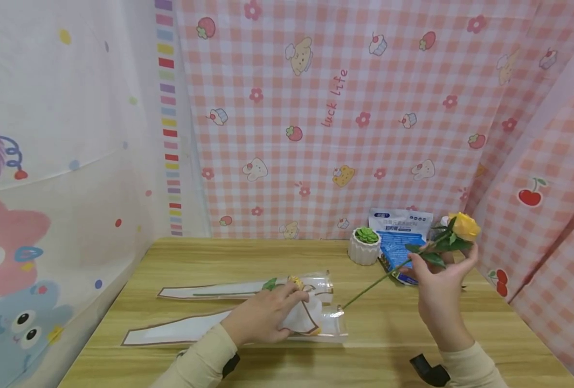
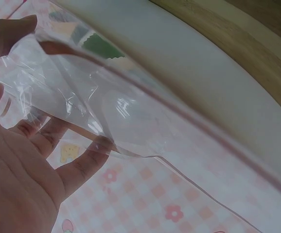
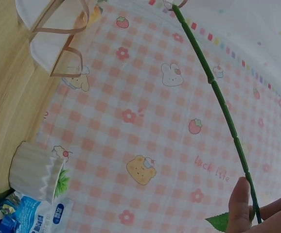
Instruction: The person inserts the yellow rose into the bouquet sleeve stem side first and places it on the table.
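A yellow rose [image 1: 466, 227] with a long green stem is held up at the right; my right hand [image 1: 439, 296] pinches it just below the bloom. Its stem [image 3: 223, 107] slants down to the left, and the lower end meets the mouth of the nearer clear flower sleeve [image 1: 170, 332]. My left hand [image 1: 267, 318] grips that sleeve near its wide end. In the left wrist view, fingers spread around the crinkled clear film [image 2: 126, 107]. Behind it lies a second sleeve [image 1: 175, 292] with a yellow rose inside, partly hidden by the left hand.
At the back right stand a white ribbed pot [image 1: 364, 253] with a green succulent and a blue-and-white packet [image 1: 395, 242], partly behind the right hand. All rests on a wooden table [image 1: 364, 355]. Patterned cloths [image 1: 316, 161] hang behind and along both sides.
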`<state>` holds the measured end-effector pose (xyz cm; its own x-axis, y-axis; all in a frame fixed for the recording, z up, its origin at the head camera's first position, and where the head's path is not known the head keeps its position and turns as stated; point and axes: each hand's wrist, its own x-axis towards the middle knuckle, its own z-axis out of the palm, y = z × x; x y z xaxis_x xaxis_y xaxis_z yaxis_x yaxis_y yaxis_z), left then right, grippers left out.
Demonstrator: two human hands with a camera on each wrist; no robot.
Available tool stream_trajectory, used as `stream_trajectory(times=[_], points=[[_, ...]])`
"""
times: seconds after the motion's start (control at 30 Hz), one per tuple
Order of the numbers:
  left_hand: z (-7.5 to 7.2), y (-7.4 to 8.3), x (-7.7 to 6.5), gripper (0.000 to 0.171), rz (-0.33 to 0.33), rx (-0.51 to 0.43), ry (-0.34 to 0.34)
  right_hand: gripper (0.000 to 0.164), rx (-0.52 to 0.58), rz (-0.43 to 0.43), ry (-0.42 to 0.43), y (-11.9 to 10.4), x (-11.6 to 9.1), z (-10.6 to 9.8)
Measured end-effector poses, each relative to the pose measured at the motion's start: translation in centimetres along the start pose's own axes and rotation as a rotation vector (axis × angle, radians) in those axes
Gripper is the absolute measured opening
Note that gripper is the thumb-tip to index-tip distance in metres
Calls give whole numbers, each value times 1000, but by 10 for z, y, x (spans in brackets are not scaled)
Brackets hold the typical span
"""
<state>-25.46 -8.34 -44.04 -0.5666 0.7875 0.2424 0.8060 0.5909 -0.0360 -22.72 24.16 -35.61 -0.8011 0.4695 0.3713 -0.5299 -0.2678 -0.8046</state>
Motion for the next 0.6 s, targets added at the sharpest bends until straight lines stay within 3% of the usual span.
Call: stream_trajectory(times=[0.33, 0.6], points=[[-1, 2, 1, 68, -1, -11, -13, 101, 112, -88, 61, 8, -3, 4], [-2, 1, 2, 68, 3, -9, -16, 101, 149, -106, 34, 10, -8, 7]])
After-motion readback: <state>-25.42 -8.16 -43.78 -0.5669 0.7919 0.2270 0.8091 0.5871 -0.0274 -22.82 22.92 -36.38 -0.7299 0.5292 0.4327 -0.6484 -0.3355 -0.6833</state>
